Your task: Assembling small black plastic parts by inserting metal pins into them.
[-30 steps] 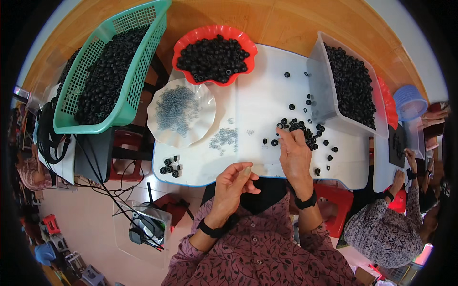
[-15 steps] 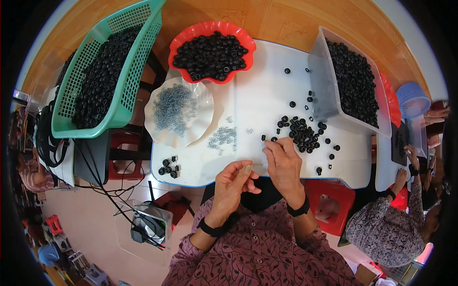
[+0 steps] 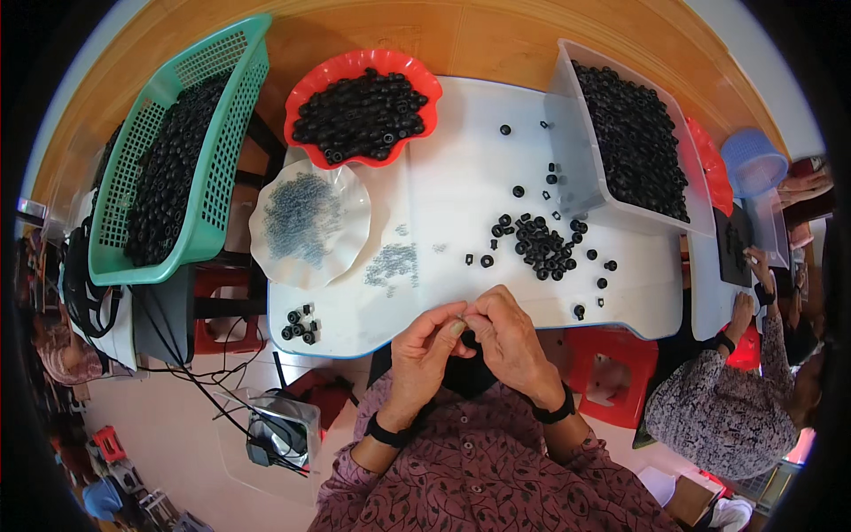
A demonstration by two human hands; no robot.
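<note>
Black, small, ring-shaped parts lie heaped on the white worktop beyond the right hand, whose fingers, pressed together, meet the left hand, likewise pinched; anything held is too small to tell.

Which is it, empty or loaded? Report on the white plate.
Loaded: small grey pieces lie piled inside the white plate, its wavy rim bare.

Plate before bowl, loose parts to right
</note>
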